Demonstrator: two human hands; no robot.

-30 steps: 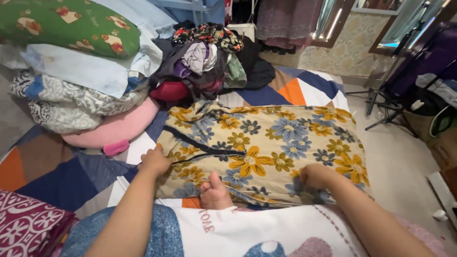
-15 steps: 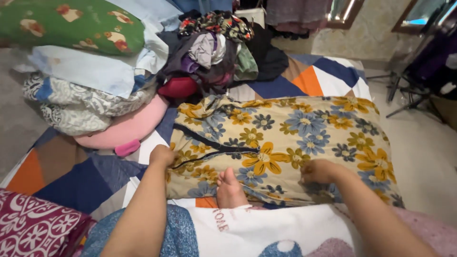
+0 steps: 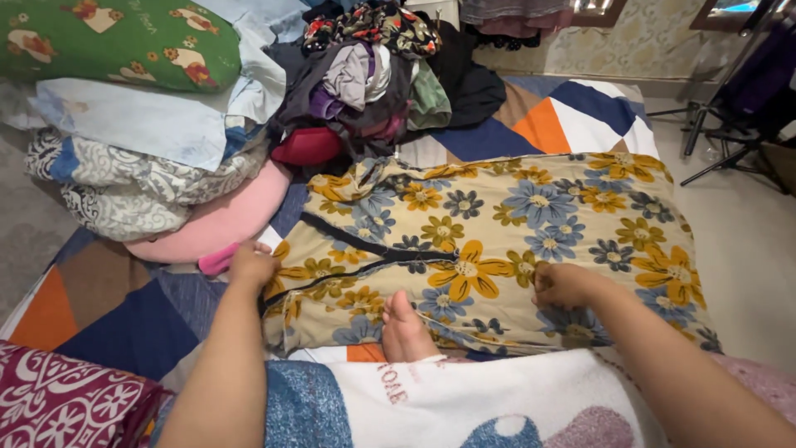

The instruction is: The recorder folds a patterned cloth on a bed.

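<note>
Garment point(image 3: 497, 241) spread flat on mat point(image 3: 124, 307), directly ahead of foot point(image 3: 405, 328); left hand point(image 3: 251, 265) at its left edge, right hand point(image 3: 562, 284) on its near right part. Behind garment: clothes heap point(image 3: 365, 83). Left of garment: pillow stack point(image 3: 141, 124); towel point(image 3: 464, 402) nearest, over lap.

Pale floor point(image 3: 746, 241); patterned cream wall point(image 3: 655, 37); black stand point(image 3: 721, 124) at right.

Bare forearms, no sleeves; bare foot point(image 3: 404, 330); patterned blue-white-pink towel point(image 3: 464, 402) over lap.
</note>
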